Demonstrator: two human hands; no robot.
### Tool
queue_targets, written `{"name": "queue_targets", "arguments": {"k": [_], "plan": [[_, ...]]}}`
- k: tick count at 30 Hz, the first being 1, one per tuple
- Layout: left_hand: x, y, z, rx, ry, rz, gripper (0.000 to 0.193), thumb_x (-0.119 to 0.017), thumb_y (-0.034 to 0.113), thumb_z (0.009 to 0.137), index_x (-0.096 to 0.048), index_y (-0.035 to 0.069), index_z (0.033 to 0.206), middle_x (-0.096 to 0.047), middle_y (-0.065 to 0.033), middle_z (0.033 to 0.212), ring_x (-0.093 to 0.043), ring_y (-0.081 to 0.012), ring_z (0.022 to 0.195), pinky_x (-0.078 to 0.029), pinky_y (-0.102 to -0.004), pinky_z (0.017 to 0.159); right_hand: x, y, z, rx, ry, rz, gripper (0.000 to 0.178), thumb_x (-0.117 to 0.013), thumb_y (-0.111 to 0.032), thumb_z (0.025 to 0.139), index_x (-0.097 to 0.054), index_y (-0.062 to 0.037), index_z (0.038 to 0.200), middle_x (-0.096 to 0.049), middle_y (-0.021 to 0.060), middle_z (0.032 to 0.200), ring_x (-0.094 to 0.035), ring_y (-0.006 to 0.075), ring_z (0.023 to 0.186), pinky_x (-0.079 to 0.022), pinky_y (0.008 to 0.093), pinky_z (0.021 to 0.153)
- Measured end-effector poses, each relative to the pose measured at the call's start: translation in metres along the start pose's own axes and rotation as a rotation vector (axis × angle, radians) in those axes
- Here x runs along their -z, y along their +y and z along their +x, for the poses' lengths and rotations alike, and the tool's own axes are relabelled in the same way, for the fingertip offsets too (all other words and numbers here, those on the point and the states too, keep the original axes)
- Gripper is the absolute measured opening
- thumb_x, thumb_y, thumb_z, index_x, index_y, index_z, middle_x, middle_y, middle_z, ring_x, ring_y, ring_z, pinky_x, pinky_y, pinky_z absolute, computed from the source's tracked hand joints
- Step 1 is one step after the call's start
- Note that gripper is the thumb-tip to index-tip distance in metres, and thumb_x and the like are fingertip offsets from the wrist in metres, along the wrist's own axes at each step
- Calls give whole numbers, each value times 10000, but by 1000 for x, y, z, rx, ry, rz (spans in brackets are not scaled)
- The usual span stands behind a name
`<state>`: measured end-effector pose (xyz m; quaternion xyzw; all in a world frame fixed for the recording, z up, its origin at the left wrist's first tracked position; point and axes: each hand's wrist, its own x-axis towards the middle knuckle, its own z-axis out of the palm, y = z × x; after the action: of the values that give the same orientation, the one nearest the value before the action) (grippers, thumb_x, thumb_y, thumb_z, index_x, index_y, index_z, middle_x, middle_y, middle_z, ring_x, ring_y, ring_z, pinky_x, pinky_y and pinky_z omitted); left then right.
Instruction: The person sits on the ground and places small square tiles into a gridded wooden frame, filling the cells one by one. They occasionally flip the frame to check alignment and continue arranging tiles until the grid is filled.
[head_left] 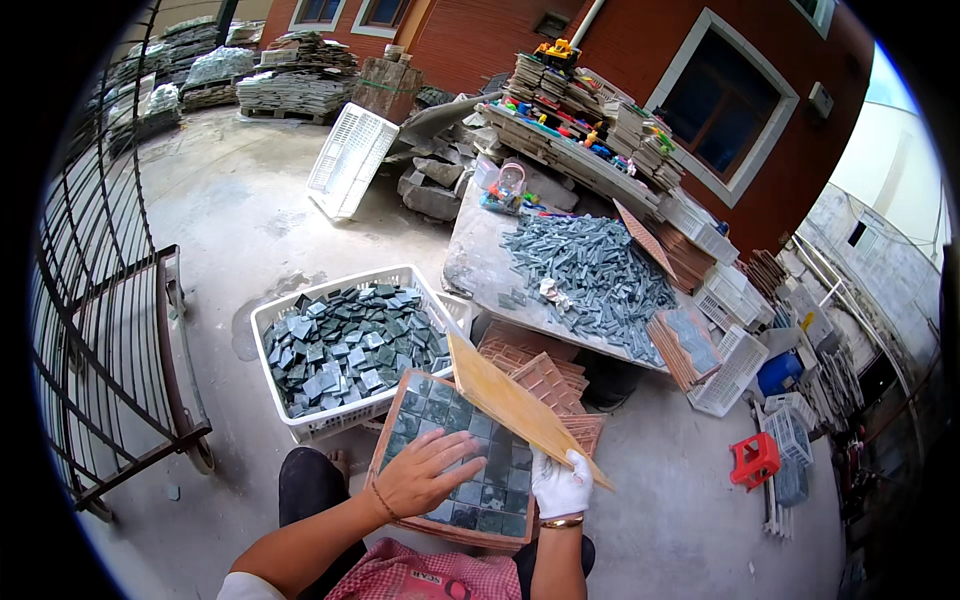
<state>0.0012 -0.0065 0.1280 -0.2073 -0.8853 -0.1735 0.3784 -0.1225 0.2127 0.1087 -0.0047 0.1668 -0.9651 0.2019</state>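
A brown grid tray (388, 438) filled with dark green square stone tiles (492, 482) rests on my lap. My left hand (425, 472), bare and with a thin bracelet, lies flat with spread fingers on the tiles. In a white glove, my right hand (560, 485) grips the near end of a tan wooden board (510, 403), which slants up and away to the left over the tray.
A white plastic crate (340, 285) of loose green tiles stands left of the tray. Stacked brown grid trays (540, 375) lie behind it. A table (475, 265) carries a heap of grey stone strips (595, 275). A black metal fence (110, 330) runs along the left.
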Motion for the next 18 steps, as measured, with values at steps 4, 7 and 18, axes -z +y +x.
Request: {"name": "queue_targets", "arguments": {"k": [4,7,18], "plan": [[-12,1,-85,239,-197,-122,413,-613,42,689,-529,55,1093,-520,-115,1154,-486,-286,1104,-383,-423,925,45,-66,-14,172,33,130,460,-458,-72,801,-364,87,1222,-461,216,1230,-495,343,1102,-515,382,855],[-9,5,-136,396,-193,-147,368,-595,33,704,-536,40,1067,-542,-138,1109,-517,-303,1050,-418,-408,889,95,-109,-15,289,140,145,402,-440,-80,818,-395,105,1172,-493,221,1190,-501,350,1089,-474,395,917],[-31,6,-156,759,-323,-198,261,-577,60,728,-572,31,987,-606,-156,949,-593,-329,852,-489,-372,710,310,-173,8,557,1081,-240,410,-513,-276,861,-470,97,1025,-552,207,1088,-556,272,985,-504,354,795]]}}
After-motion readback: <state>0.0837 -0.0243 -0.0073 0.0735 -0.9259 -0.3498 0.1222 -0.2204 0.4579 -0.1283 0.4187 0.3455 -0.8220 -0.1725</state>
